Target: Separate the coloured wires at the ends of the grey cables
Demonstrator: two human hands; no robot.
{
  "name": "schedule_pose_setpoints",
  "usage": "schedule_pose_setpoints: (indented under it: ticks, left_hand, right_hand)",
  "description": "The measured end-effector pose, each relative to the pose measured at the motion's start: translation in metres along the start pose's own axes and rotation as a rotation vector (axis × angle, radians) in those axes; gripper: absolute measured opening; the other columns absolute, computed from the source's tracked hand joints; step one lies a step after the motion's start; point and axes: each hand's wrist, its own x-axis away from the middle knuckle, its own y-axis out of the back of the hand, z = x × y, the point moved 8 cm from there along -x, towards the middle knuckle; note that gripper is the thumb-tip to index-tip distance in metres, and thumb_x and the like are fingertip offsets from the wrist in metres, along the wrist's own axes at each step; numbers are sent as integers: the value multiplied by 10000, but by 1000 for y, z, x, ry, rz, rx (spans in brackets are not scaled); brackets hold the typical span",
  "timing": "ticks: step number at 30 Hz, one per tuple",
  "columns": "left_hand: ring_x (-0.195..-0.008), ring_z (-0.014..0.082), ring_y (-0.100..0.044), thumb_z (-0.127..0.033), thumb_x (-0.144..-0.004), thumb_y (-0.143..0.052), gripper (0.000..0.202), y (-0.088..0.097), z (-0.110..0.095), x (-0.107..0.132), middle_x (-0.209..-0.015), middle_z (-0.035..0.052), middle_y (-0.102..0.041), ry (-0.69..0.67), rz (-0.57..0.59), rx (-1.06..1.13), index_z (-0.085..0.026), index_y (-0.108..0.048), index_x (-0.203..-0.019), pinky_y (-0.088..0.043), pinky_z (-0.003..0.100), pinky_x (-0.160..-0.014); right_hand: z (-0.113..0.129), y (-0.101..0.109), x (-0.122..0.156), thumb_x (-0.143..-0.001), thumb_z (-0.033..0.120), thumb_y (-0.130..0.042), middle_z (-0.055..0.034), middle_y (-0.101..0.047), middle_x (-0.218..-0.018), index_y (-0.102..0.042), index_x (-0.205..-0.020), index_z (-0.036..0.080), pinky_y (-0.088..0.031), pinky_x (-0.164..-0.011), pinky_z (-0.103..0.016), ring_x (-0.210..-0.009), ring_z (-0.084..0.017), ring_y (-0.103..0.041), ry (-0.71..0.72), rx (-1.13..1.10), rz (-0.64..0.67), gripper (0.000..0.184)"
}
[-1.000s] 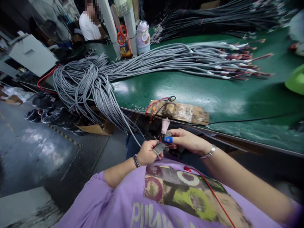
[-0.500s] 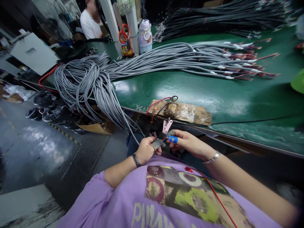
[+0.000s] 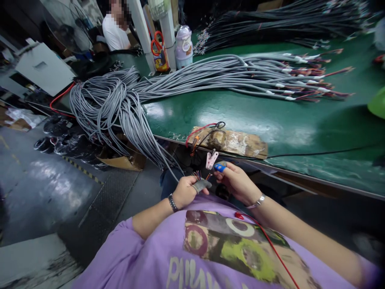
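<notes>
My left hand (image 3: 187, 190) is closed round the end of a grey cable (image 3: 172, 171), its thumb wearing a grey finger cover. Thin coloured wires (image 3: 197, 174) fan out above the grip, and an orange-red wire (image 3: 208, 176) sticks up towards the right. Close beside that wire, my right hand (image 3: 237, 184) has its fingers drawn together, with a blue cover (image 3: 220, 167) on one of them. What lies between its fingertips is too small to make out. A pink clip (image 3: 211, 160) stands at the table edge just beyond the hands.
A wooden board (image 3: 240, 143) lies along the edge of the green table (image 3: 180, 116). Behind it stretches a long bundle of grey cables (image 3: 210, 78), coiled and hanging off at the left. Black cables (image 3: 270, 26) lie further back. A co-worker (image 3: 114, 32) sits across the table.
My right hand has drawn slightly up and away from my left hand, its wrist turning. The orange-red wire now shows clear of the right fingers. My left hand keeps its grip on the cable.
</notes>
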Motion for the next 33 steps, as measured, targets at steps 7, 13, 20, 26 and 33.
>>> schedule_pose_setpoints:
  ticks: [7,13,20,26,33]
  left_hand:
    - [-739,163,-597,-504,-823,-613,437,0,5,-4,-735,84,-685,-18,-53,78,-106,-726,-685,-472,280,-773]
    - [-772,174,-589,-520,-802,-638,422,-5,6,-11,-790,66,-691,-14,43,16,-111,-739,-780,-480,296,-793]
    - [-692,147,-563,-531,-835,-593,471,-3,1,-5,-702,68,-651,-61,20,-41,-109,-717,-666,-461,266,-714]
    - [-720,157,-589,-587,-841,-557,532,1,-17,0,-719,85,-673,-158,-26,5,-119,-714,-641,-459,263,-727]
    - [-619,146,-608,-569,-852,-561,515,2,-7,1,-632,74,-658,-66,-69,130,-115,-686,-645,-497,259,-653]
  right_hand:
    - [-4,-17,9,-627,425,-825,6,-598,-657,-629,-741,178,-406,-553,-250,-581,-115,-490,19,177,201,335]
    - [13,-22,4,-667,458,-783,-2,-602,-638,-610,-694,201,-402,-529,-268,-565,-140,-487,139,322,163,311]
    - [16,-32,4,-680,516,-750,-14,-621,-649,-618,-726,180,-409,-539,-270,-565,-144,-512,106,379,214,363]
    - [11,-21,6,-683,572,-731,24,-521,-585,-594,-715,171,-330,-517,-246,-537,-106,-410,90,400,174,425]
    - [14,-21,9,-635,557,-774,28,-508,-584,-590,-686,178,-320,-517,-247,-539,-102,-396,76,333,162,424]
